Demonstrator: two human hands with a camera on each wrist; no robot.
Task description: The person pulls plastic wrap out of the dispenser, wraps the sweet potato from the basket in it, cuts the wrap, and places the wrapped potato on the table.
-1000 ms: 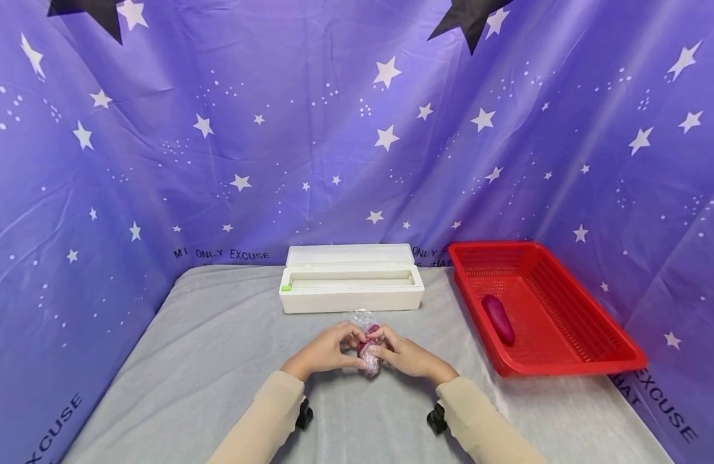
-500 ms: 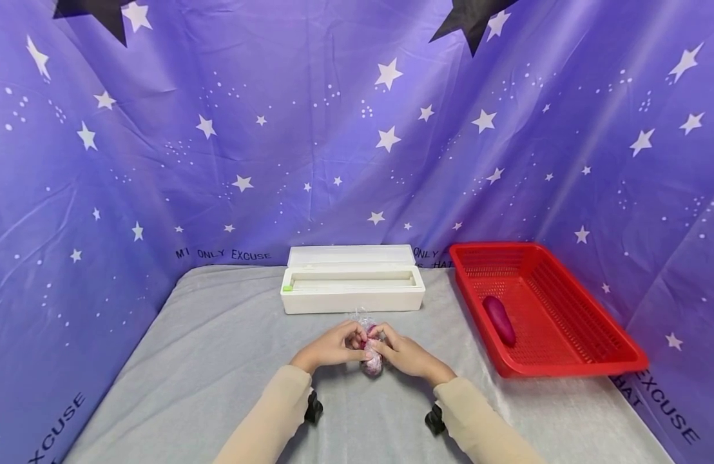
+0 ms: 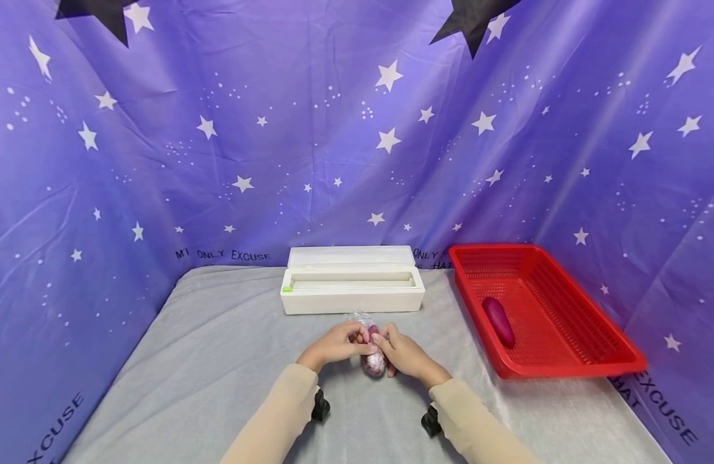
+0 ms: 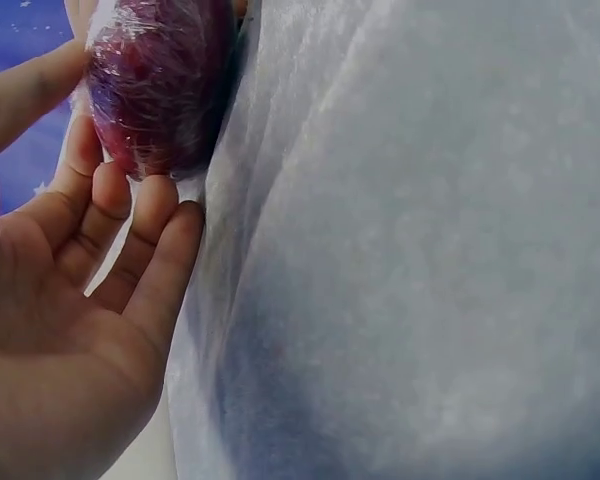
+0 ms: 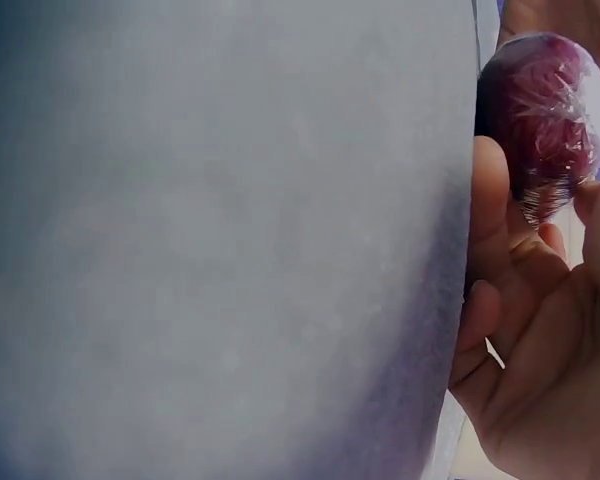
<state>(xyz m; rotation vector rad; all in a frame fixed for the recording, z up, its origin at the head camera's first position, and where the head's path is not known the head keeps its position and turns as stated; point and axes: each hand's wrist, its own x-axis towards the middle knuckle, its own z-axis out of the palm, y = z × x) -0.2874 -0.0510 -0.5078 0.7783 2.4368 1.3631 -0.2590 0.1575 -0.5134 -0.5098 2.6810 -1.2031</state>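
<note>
A long, purple-red vegetable wrapped in clear cling film lies at the middle of the table, between both hands. Wrinkled film sticks out past its far end. My left hand holds it from the left with thumb and fingers; in the left wrist view, the fingertips touch the shiny wrapped vegetable. From the other side my right hand pinches it, thumb on top. In the right wrist view, fingers curl beneath the rounded wrapped end. The hands partly cover its middle.
Behind the hands stands a white cling film dispenser, its lid raised, with a green slider at the left. To the right, a red plastic basket holds one unwrapped purple vegetable. A starry purple curtain encloses the grey-covered table.
The left hand has shifted slightly right. The right thumb has moved farther over the top, and more of the vegetable's near end shows. Dispenser and basket are unmoved.
</note>
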